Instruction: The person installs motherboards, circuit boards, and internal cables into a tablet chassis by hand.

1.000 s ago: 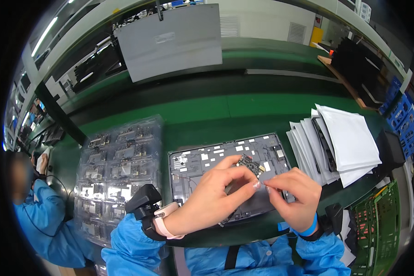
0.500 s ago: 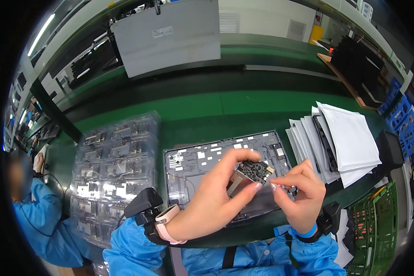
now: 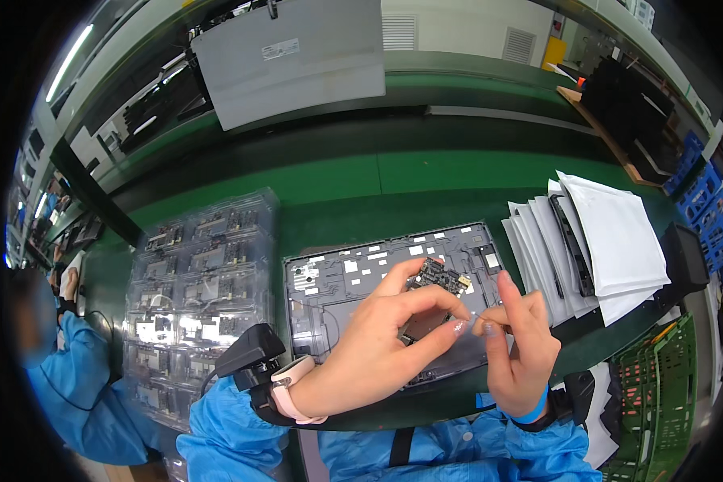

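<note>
My left hand (image 3: pixel 373 341) is closed on a small dark circuit board (image 3: pixel 435 275) with a pale connector on its right side. Its forefinger and thumb reach past the board, their tips almost together. Just right of them, my right hand (image 3: pixel 524 349) is closed in a pinch, one finger pointing up. Anything between those right fingertips is too small to make out. Both hands are above a grey plastic housing (image 3: pixel 317 321) dotted with white pads, lying on the green bench; the hands hide part of it.
Clear plastic trays (image 3: pixel 201 297) of circuit boards are stacked at the left. White padded sleeves (image 3: pixel 618 241) stand at the right, with a green crate (image 3: pixel 659 394) below. A grey panel (image 3: pixel 297 68) rises behind the bench. A co-worker in a blue sleeve (image 3: pixel 80 386) sits far left.
My left forefinger has moved from the board's upper edge down toward the thumb. The board has shifted slightly up and left. One right finger has lifted to point upward.
</note>
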Tool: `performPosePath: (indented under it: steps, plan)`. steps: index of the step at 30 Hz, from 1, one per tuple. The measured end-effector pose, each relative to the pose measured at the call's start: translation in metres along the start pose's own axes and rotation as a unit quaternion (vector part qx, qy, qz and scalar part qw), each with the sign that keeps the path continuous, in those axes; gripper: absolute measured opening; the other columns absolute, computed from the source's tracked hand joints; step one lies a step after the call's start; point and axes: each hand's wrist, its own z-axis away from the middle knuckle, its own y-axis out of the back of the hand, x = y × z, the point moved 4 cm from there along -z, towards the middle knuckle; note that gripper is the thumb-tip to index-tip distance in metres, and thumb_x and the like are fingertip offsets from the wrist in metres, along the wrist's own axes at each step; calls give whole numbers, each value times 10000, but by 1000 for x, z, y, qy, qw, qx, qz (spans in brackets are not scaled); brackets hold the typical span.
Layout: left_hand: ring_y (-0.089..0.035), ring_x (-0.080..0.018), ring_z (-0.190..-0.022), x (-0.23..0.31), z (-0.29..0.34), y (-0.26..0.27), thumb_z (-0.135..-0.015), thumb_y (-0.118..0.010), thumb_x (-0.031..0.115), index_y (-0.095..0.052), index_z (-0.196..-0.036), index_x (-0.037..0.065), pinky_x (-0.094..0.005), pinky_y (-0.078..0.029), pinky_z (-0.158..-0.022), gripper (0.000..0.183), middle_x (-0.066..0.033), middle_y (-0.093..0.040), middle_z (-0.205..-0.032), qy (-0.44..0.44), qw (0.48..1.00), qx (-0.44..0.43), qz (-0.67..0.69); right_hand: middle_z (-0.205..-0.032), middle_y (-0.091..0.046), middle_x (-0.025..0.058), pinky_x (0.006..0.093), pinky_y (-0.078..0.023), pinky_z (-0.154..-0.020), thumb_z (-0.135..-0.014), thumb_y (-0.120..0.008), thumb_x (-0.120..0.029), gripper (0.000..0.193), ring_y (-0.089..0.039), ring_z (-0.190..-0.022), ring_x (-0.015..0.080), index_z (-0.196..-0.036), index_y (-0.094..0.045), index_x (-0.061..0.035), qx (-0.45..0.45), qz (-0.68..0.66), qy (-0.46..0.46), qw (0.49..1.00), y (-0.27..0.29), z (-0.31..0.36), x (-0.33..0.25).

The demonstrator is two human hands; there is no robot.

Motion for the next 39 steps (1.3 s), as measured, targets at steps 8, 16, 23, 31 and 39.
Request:
performPosePath:
  steps: [8, 16, 23, 31, 39]
  plan:
    - [-531, -187, -901, 1, -1, 1, -842, -606, 105, -657, -875, 37, -379, -231, -1064, 91, -63, -596, -743, -62, 997, 34, -23, -734, -629, 47, 263, -426, -618, -730, -604, 104, 465, -475, -646, 175, -1189, -562, 42, -6, -15, 19, 1000, -3, -1, -5]
    - [-563, -182, -874, 10, 7, 0, -816, -631, 88, -671, -846, 35, -301, -447, -838, 74, -161, -523, -1122, -63, 985, 93, -130, -698, -603, 56, 265, -418, -530, -662, -667, 61, 182, -503, -585, 159, -830, -661, -9, -9, -34, -59, 998, 2, -2, -3]
    - [-540, -102, -893, 10, 7, -1, -816, -595, -58, -304, -1343, -5, -249, -453, -762, 603, -150, -481, -1188, -42, 993, 98, 60, -644, -499, 17, 201, -319, -492, -649, -656, 69, 131, -438, -558, 61, -765, -656, 8, 31, -166, -172, 970, 6, -5, 12]
    - [-579, -239, -1080, -2, 6, -2, -829, -662, 52, -422, -1223, -37, -303, -467, -865, 470, -176, -552, -1180, -70, 989, 113, 62, -645, -507, 19, 213, -298, -480, -639, -670, 55, 127, -411, -542, 67, -758, -654, 12, 56, -173, -164, 969, -1, 0, 11]
    - [-605, -170, -919, 0, 7, -4, -818, -659, 12, -422, -1232, -47, -287, -488, -795, 481, -156, -564, -1122, -101, 985, 123, 60, -619, -505, 0, 226, -262, -487, -643, -666, 44, 103, -398, -538, 67, -728, -636, -4, 72, -166, -148, 972, -2, -2, 11]
